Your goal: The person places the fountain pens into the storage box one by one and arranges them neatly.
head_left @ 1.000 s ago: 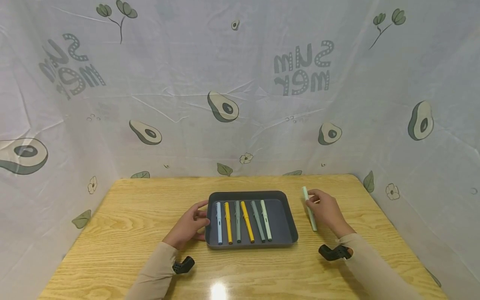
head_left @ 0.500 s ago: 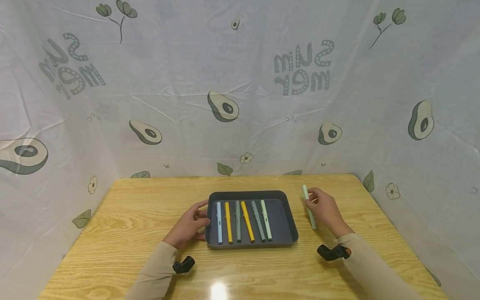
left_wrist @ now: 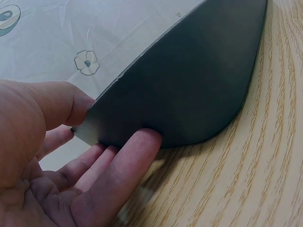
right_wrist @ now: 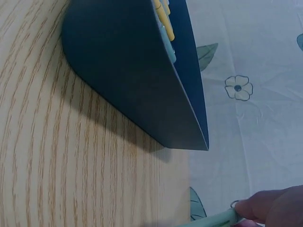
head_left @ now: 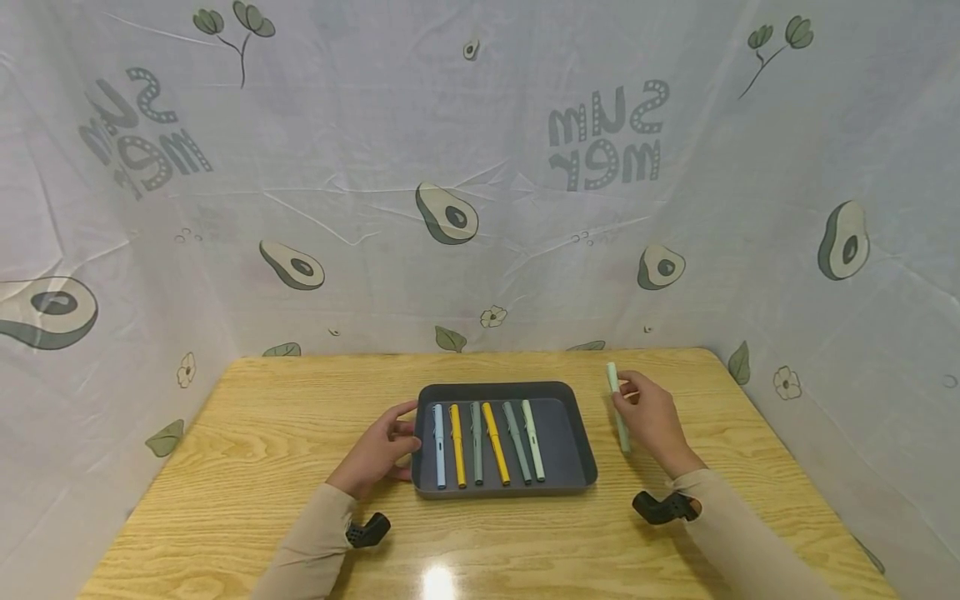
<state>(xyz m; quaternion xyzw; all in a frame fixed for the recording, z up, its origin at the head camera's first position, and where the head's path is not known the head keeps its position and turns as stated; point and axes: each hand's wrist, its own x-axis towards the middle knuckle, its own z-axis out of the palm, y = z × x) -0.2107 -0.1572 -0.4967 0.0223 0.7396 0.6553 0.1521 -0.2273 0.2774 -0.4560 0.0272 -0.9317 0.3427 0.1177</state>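
Observation:
A dark grey tray [head_left: 564,442] stands on the wooden table. At its left end my left hand [head_left: 381,447] grips the side wall; in the left wrist view the thumb [left_wrist: 71,101] lies at the rim and the fingers touch the outer wall. Inside the tray lies a row of pens: light blue [head_left: 439,450], two yellow, two grey-green and one pale green [head_left: 533,442]. To the right of the tray my right hand [head_left: 652,417] pinches another pale green pen [head_left: 612,377] near its upper part. The right wrist view shows that pen's clip end at the fingertips.
The light wood table [head_left: 300,417] reaches back to a pale curtain [head_left: 360,275] printed with avocados and leaves. The right part of the tray floor is bare. Black wrist mounts [head_left: 367,530] sit on both forearms.
My right hand has raised the pale green pen slightly and tipped it, its lower end moving away from the front. The left hand and tray have stayed in place.

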